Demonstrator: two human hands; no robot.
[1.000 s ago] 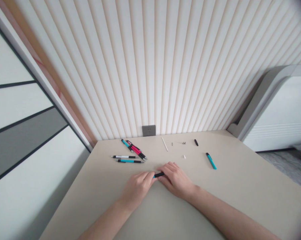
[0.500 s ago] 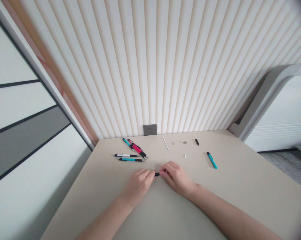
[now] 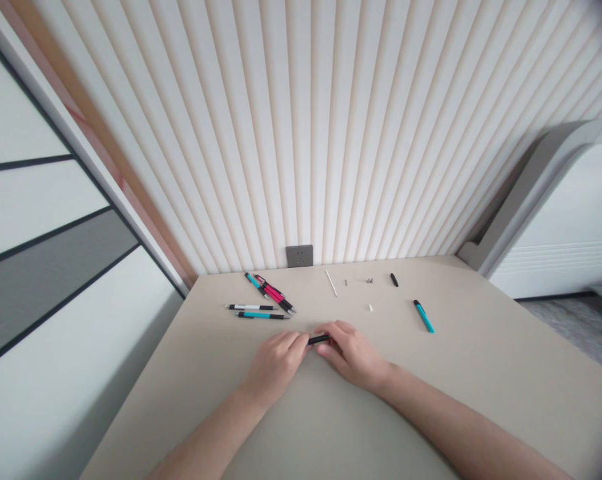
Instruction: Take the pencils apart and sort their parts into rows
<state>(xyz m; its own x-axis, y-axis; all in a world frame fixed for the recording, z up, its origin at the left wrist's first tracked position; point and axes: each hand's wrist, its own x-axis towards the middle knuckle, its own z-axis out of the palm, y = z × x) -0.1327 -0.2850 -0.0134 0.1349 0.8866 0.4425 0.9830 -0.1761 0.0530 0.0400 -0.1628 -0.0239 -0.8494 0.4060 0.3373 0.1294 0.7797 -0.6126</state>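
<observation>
Between both hands, low over the table, is a pen point(image 3: 318, 340) of which a short black stretch shows; its ends are hidden by fingers. My left hand point(image 3: 277, 361) is closed on its left end. The fingers of my right hand point(image 3: 351, 355) curl over the right end, the thumb slightly below the barrel. Beyond the hands lie a white refill tube point(image 3: 331, 283), a tiny spring-like piece point(image 3: 345, 283), small metal tips point(image 3: 369, 281), a small white cone-shaped piece point(image 3: 371, 307) and a black pen part point(image 3: 394, 280). Farther right lies a turquoise pen barrel point(image 3: 423, 317) with a black end.
To the left on the beige table point(image 3: 301, 427) lie a white pen point(image 3: 253, 307), a turquoise pen point(image 3: 261, 315) and a pile of pink pens point(image 3: 277, 296) with another turquoise one. A dark socket point(image 3: 299, 256) sits on the ribbed wall behind the table.
The turquoise bit that showed at my left fingertips is now out of sight. My right fingers slid left over the pen, then back, and the thumb has moved off the barrel.
</observation>
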